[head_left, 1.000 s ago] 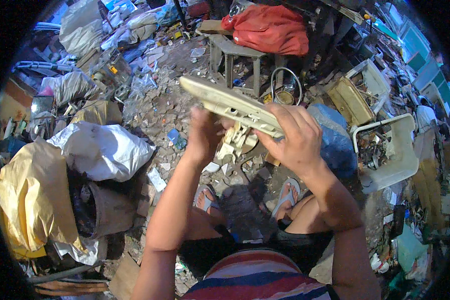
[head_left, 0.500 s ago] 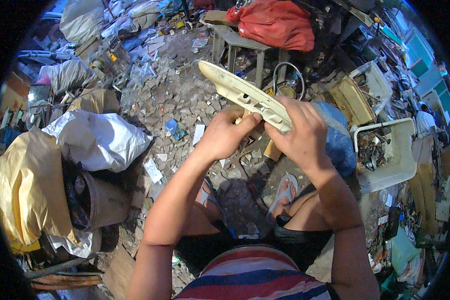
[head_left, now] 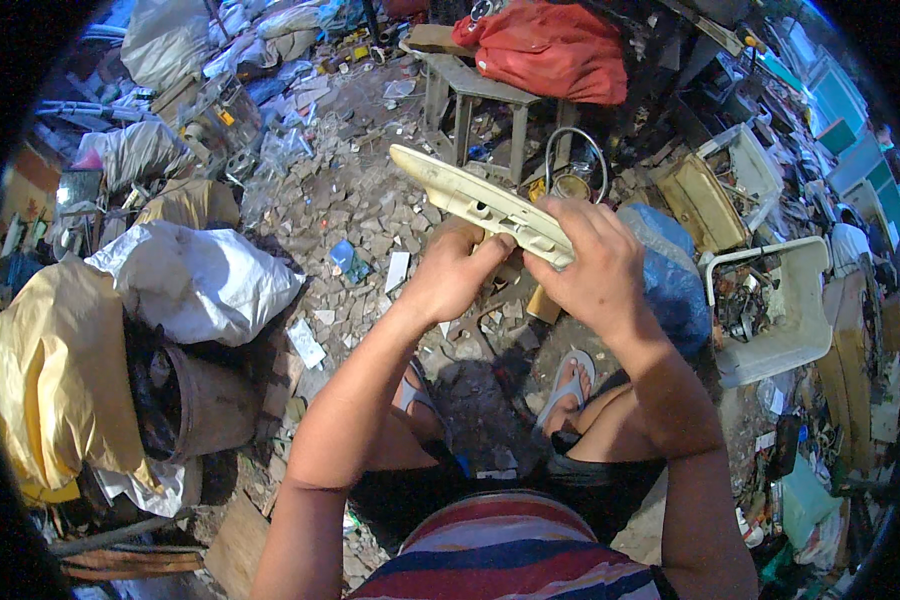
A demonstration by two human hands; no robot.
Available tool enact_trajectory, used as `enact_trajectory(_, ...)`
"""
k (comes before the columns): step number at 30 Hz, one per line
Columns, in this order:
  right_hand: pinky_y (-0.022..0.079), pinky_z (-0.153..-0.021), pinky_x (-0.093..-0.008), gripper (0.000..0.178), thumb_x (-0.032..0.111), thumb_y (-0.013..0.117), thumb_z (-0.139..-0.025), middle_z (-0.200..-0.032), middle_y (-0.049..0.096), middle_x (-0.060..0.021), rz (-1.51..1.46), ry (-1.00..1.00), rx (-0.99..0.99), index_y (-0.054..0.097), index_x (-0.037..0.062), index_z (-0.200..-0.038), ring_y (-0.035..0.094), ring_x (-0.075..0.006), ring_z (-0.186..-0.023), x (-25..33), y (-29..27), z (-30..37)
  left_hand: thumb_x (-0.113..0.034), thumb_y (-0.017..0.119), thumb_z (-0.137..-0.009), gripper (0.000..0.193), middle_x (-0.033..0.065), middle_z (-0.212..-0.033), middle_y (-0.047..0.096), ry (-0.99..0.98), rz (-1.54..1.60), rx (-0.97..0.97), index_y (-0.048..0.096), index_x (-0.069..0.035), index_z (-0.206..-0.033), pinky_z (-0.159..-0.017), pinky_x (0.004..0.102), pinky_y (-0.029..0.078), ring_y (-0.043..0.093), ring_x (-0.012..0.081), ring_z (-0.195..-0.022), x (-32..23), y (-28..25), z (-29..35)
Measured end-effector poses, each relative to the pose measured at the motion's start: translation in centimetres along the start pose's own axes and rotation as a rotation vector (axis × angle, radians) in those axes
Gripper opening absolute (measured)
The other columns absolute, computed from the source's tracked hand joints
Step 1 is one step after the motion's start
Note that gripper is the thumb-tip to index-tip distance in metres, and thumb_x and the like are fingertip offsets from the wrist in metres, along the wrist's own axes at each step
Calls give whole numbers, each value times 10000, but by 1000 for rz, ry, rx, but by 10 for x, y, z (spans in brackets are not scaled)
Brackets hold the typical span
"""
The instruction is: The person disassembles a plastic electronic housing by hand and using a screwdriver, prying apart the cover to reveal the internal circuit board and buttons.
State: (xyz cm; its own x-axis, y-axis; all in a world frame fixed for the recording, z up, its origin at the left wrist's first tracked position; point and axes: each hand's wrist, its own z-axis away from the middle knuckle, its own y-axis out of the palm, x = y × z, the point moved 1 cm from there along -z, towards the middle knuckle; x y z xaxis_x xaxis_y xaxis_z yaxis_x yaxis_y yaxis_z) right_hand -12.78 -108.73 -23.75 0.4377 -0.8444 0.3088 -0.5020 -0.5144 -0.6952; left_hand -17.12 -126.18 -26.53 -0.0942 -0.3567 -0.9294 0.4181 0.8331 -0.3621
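A long cream-coloured plastic casing part (head_left: pixel 460 193), with slots and ribs along its near side, is held up in front of me in both hands. My left hand (head_left: pixel 457 272) pinches its lower edge near the middle, thumb on the ribbed side. Wrapped round its right end is my right hand (head_left: pixel 595 262), fingers over the top. The casing's far left tip points up and left, free of both hands. Its far face is hidden.
A cream bin (head_left: pixel 773 330) of small scrap stands right, beside a blue bag (head_left: pixel 667 280). Ahead is a grey stool (head_left: pixel 480 85) bearing a red sack (head_left: pixel 550 50). White (head_left: pixel 195 280) and yellow sacks (head_left: pixel 55 370) and a bucket (head_left: pixel 215 400) lie left. Rubble covers the ground.
The casing has tilted a little, its left tip lower and nearer me. My right hand has shifted slightly left with it; both hands keep their hold.
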Motion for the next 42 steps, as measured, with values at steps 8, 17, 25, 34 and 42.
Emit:
enact_trajectory(8,439,-815,-394,445,248,739,-665,-1018,605,-74,56,-69,13,593,86,-1052,565,-265,-943,-2,-8,4,-382,477,-869,476,110,-826,622,-37,158,23,613,60,-981,-674,337,440,552,189,-726,7,8,0)
enact_trajectory(17,422,-859,-406,469,291,722,-689,-1015,613,-77,71,-135,18,585,92,-1091,573,-269,-951,-6,-4,2,-437,468,-885,519,113,-946,611,-180,325,65,574,40,-1057,-743,303,428,549,181,-822,35,6,-8)
enact_trajectory(25,492,-765,-372,469,239,725,-674,-1010,616,-77,53,-83,46,582,83,-1092,599,-257,-898,1,0,8,-614,502,-848,717,128,-879,648,-142,218,29,616,64,-1053,-695,311,461,581,179,-780,16,9,-6)
enact_trajectory(34,486,-789,-391,470,218,729,-652,-1011,612,-80,-29,-63,70,582,94,-1081,595,-275,-914,-5,8,6,-550,393,-862,648,115,-900,620,-49,96,107,598,38,-1040,-710,322,420,533,200,-783,19,5,-7)
enact_trajectory(42,463,-823,-397,477,232,754,-634,-1015,608,-88,-90,-141,15,591,88,-1058,579,-293,-946,-9,9,-1,-455,417,-873,531,81,-1020,594,-54,359,178,538,-17,-1146,-800,323,422,553,199,-891,48,13,-18)
